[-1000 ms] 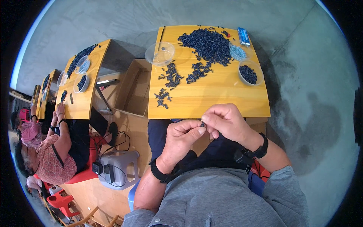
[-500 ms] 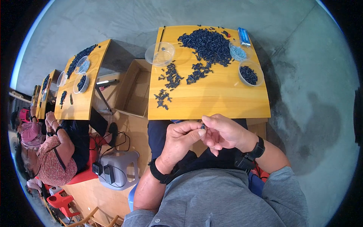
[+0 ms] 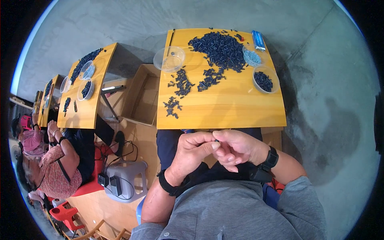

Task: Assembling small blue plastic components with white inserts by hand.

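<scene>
Both hands meet over the lap, pinching one tiny dark part just off the table's near edge.

The left hand (image 3: 194, 150) and right hand (image 3: 236, 147) curl closed around the small dark piece (image 3: 217, 141), fingertips touching. The smooth yellow wooden table (image 3: 224, 108) lies bare along its near half; matte black parts (image 3: 218, 48) heap farther back beside a clear round bowl (image 3: 264, 79). The hands have dropped slightly lower than a second ago.

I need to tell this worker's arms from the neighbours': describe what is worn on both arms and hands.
Both hands are bare, with no gloves. The left hand has a black band around its wrist, and the forearm below it is uncovered. The right hand has a black strap on the wrist, with a dark boxy piece just behind it. Grey short sleeves end near the elbows.
</scene>
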